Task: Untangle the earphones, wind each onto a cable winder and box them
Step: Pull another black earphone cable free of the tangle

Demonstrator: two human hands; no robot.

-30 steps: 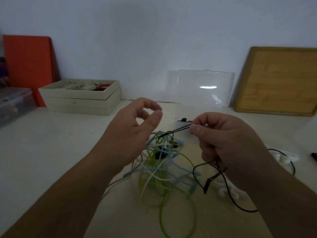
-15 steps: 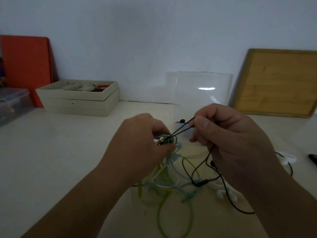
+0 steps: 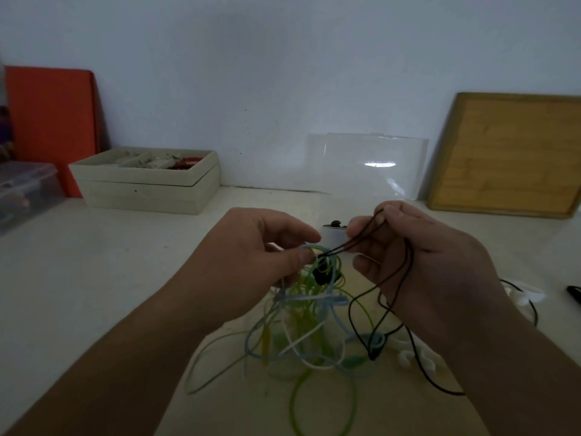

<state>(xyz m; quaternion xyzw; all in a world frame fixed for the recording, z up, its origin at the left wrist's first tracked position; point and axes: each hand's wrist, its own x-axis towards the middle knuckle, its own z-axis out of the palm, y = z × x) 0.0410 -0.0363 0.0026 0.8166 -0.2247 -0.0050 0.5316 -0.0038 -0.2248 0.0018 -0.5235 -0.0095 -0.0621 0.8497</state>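
Observation:
A tangle of green, blue and white earphone cables (image 3: 301, 328) hangs above the table at centre. My left hand (image 3: 251, 262) pinches the top of this tangle between thumb and fingers. My right hand (image 3: 418, 262) pinches the black earphone cable (image 3: 361, 309), which runs taut from the tangle to its fingertips and loops down over the palm. Black earbuds (image 3: 320, 275) dangle inside the knot. White cable winders (image 3: 412, 357) lie on the table under my right wrist, partly hidden. A clear plastic box (image 3: 371, 171) stands open against the wall behind.
A cream box (image 3: 147, 187) with small parts sits at back left, beside an orange board (image 3: 50, 121) and a grey plastic bin (image 3: 25, 193). A wooden board (image 3: 509, 152) leans on the wall at right. More white winders (image 3: 522, 294) and a black item (image 3: 573, 291) lie far right.
My left hand moved in from open and took hold of the tangle's top. My right hand lifted and drew the black cable up and to the right.

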